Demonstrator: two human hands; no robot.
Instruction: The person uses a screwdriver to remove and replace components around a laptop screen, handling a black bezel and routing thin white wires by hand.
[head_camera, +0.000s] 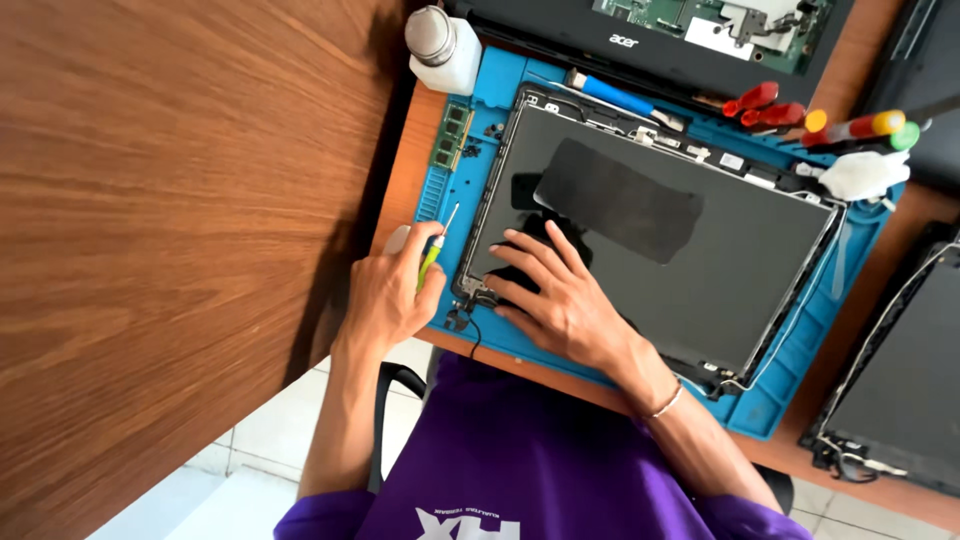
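My left hand (385, 295) is closed around a slim green-handled screwdriver (432, 255), its thin metal tip pointing away from me. My right hand (560, 300) lies open, fingers spread flat on the smooth dark laptop screen panel (700, 250). I judge I'm bracing it. Just between my hands is its hinge corner (475, 295), which calls for a steady tip. Underneath lies a ribbed blue rubber mat (800, 350).

Bright, even daylight is filling the scene. A dark shadow is falling along the edge of the wooden panel (180, 250) onto the surface (400, 190). The laptop screen (680, 250) is showing soft reflections, no harsh glare. Focus is holding sharp centrally; edges are bending under wide-angle distortion.
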